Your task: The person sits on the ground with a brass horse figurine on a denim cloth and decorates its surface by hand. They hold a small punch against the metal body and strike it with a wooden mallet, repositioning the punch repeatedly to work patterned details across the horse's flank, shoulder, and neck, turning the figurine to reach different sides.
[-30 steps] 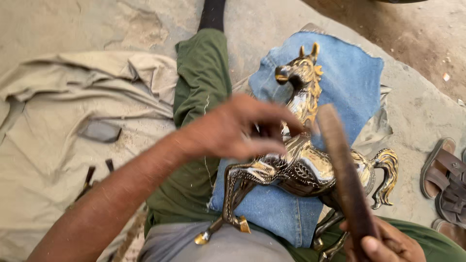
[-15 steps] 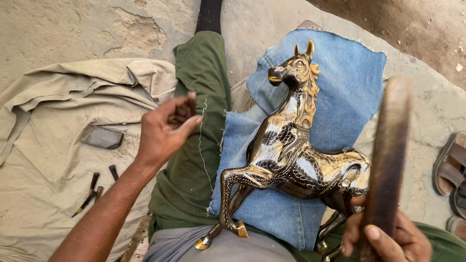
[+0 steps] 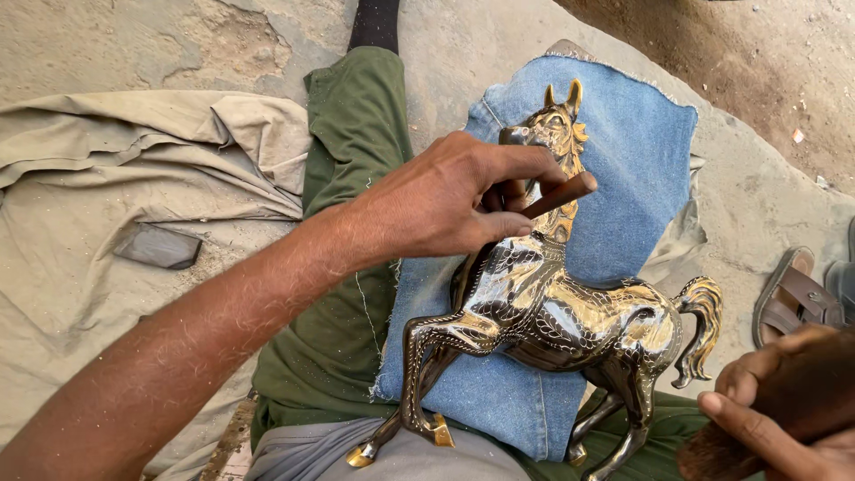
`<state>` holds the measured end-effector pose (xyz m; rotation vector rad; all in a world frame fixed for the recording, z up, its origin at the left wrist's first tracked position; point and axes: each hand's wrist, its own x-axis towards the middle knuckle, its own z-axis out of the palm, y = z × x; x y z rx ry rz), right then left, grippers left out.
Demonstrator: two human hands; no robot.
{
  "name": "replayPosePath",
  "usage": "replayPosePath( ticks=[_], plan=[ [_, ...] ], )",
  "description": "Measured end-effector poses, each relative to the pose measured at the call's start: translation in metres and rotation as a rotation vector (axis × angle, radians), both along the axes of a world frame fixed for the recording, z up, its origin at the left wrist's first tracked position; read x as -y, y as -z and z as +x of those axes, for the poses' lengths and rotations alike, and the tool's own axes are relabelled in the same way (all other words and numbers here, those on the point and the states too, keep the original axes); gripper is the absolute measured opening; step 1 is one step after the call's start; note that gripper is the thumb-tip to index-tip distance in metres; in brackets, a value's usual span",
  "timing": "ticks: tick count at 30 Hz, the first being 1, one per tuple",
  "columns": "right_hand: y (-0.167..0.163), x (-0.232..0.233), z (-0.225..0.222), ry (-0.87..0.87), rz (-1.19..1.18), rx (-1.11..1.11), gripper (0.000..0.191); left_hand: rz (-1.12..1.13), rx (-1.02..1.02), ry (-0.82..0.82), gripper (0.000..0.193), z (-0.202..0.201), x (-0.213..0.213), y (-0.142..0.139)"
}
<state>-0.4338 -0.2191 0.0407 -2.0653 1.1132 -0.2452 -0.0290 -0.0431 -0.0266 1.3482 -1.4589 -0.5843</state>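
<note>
A shiny brass horse figure [image 3: 557,307] with dark engraved patterns lies on a blue denim cloth [image 3: 637,165] spread over my lap. My left hand [image 3: 450,196] is shut on a short brown rod-like tool [image 3: 561,194], held against the horse's neck. At the lower right corner, my right hand [image 3: 775,419] grips a dark brown wooden stick [image 3: 815,383], mostly cut off by the frame edge.
My leg in green trousers [image 3: 352,178] stretches over a concrete floor [image 3: 107,36]. A beige cloth [image 3: 98,187] at left carries a flat dark stone [image 3: 158,246]. Brown sandals [image 3: 797,298] sit at the right edge.
My left hand swung out to the left with a small tool, then came back to the horse's neck. The wooden stick in my right hand dropped lower and to the right.
</note>
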Motion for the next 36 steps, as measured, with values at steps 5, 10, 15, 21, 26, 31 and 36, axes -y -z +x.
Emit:
replayPosePath(
  ticks=[5,10,15,21,26,31,36],
  plan=[
    [0.005,0.006,0.017,0.064,-0.209,-0.197,0.03,0.076,-0.107,0.009,0.055,0.008,0.006,0.009],
    [-0.011,0.014,0.043,-0.007,-0.318,-0.338,0.022,0.069,-0.069,0.055,0.052,0.007,0.007,0.006],
    [-0.017,0.005,0.057,0.011,-0.362,-0.29,0.024,-0.067,0.034,0.052,0.052,0.004,0.007,0.0],
    [-0.023,-0.013,0.062,0.096,-0.238,-0.025,0.029,0.073,0.03,0.139,0.047,0.01,0.008,-0.007],
    [-0.023,-0.004,0.055,0.048,-0.353,-0.518,0.023,0.025,0.022,0.147,0.049,0.01,0.011,-0.005],
    [-0.008,0.009,0.04,0.115,-0.251,-0.292,0.033,0.013,-0.037,0.118,0.052,0.011,0.01,0.003],
    [-0.007,0.019,0.04,0.072,-0.251,-0.287,0.044,0.038,0.044,0.106,0.055,0.007,0.011,0.002]
  ],
)
